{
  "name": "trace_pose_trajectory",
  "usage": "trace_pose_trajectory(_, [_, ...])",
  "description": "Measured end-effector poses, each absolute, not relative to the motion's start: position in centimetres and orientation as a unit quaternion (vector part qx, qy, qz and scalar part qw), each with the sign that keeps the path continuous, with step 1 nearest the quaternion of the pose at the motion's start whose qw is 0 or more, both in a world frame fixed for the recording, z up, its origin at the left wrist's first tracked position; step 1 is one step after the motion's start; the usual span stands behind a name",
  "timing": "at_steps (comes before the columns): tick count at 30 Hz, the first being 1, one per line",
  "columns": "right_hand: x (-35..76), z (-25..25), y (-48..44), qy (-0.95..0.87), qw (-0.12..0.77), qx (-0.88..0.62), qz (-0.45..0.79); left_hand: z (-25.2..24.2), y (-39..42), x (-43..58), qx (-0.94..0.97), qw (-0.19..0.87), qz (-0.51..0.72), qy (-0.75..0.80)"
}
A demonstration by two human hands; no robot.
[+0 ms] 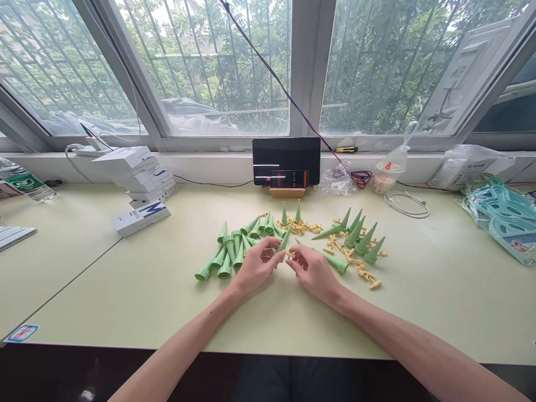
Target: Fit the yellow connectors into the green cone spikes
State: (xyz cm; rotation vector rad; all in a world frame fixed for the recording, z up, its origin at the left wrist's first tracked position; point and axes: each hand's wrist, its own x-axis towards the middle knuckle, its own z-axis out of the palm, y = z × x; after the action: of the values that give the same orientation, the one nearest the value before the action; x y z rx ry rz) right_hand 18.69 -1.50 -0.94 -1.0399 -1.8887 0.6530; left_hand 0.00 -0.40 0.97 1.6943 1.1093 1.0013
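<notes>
My left hand (256, 267) pinches a green cone spike (284, 239) near its wide end, tip pointing up and away. My right hand (313, 271) meets it from the right, fingers pinched on a small yellow piece (290, 254) right at the cone's base. A heap of green cones (229, 254) lies just left of my left hand. More green cones (360, 237) stand and lie to the right. Small yellow pieces (302, 227) are scattered behind my hands and trail off to the right (365, 274).
A dark tablet (286, 159) with a phone (288, 178) in front leans against the window sill. White boxes (142, 177) are stacked at the left. A cup (387, 174), white cable (407, 203) and teal packaged items (505, 215) sit at the right.
</notes>
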Motion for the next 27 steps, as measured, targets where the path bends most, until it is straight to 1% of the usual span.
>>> trace_pose_trajectory(6, [18.87, -1.25, -1.32, -0.757, 0.44, -0.418, 0.241, 1.01, -0.48, 0.09, 0.67, 0.442, 0.401, 0.442])
trace_pose_trajectory(16, [19.01, -1.16, -1.49, -0.781, 0.43, -0.408, 0.196, 1.64, -0.49, 0.27, 0.63, 0.492, 0.412, 0.437])
trace_pose_trajectory(27, [19.03, -0.77, -1.61, -0.815, 0.392, -0.407, 0.127, 1.31, 0.01, -0.01, 0.586, 0.554, 0.396, 0.44])
